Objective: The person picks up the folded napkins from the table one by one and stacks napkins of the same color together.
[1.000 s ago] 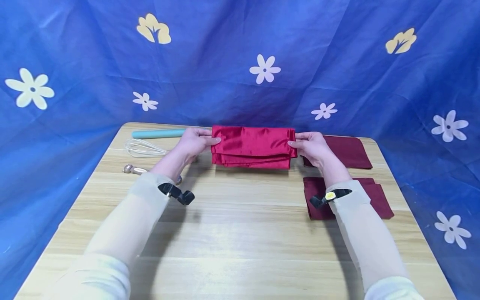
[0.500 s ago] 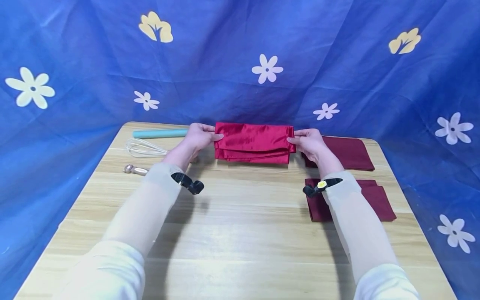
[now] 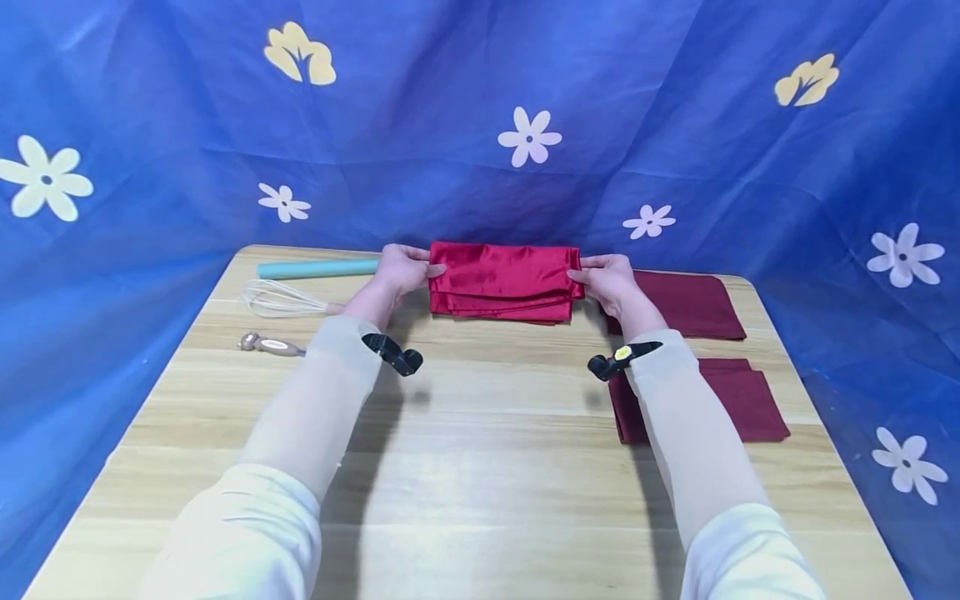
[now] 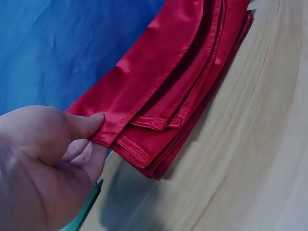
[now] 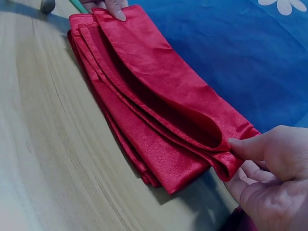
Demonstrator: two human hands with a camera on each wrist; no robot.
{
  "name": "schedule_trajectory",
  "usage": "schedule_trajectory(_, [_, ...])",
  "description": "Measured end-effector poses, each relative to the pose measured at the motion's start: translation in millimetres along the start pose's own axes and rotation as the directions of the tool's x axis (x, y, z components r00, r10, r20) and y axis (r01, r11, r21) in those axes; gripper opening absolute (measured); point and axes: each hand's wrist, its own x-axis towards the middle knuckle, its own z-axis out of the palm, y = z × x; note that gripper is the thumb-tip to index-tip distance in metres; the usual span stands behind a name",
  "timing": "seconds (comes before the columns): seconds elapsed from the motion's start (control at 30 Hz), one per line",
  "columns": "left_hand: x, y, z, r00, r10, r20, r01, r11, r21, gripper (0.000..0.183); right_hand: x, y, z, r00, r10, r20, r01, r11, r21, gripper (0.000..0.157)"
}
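A shiny red satin cloth [image 3: 502,271], folded into a layered strip, is held at the far middle of the table. My left hand [image 3: 401,271] pinches its left end, thumb on top and fingers beneath, as the left wrist view shows on the cloth's corner [image 4: 115,120]. At the other end my right hand [image 3: 611,283] grips the folded edge between thumb and fingers. In the right wrist view the upper layer of the cloth [image 5: 168,72] bows away from the layers below. Whether the cloth's underside touches the table cannot be told.
Left of the cloth lie a teal stick [image 3: 315,267], a whisk [image 3: 281,298] and a brown-handled utensil [image 3: 272,344] partly behind the left arm. Two dark red folded cloths [image 3: 690,304] lie at the right. A blue flowered curtain [image 3: 450,125] hangs behind the wooden table [image 3: 480,467].
Both hands have moved the red cloth slightly farther back, toward the curtain. The forearms have come a little closer together. The grip at both ends is unchanged.
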Motion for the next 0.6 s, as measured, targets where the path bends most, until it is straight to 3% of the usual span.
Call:
schedule_trajectory(0.2, [6.5,-0.6,4.1,0.998,0.005,-0.063,0.001,0.996,0.084,0.04,6,7,3.3,1.0,-0.001,-0.029,-0.001,0.998,-0.059,0.041])
schedule_trajectory(0.33, [12.0,-2.7,5.0,0.995,0.006,-0.101,0.001,0.997,0.071,0.036,7,11,9.1,0.999,-0.001,-0.044,-0.002,0.998,-0.069,0.042])
schedule_trajectory(0.6, [12.4,-10.3,3.8,0.998,-0.034,-0.045,0.037,0.997,0.061,0.039,10,21,11.4,1.0,0.03,-0.003,-0.03,0.999,-0.043,0.045])
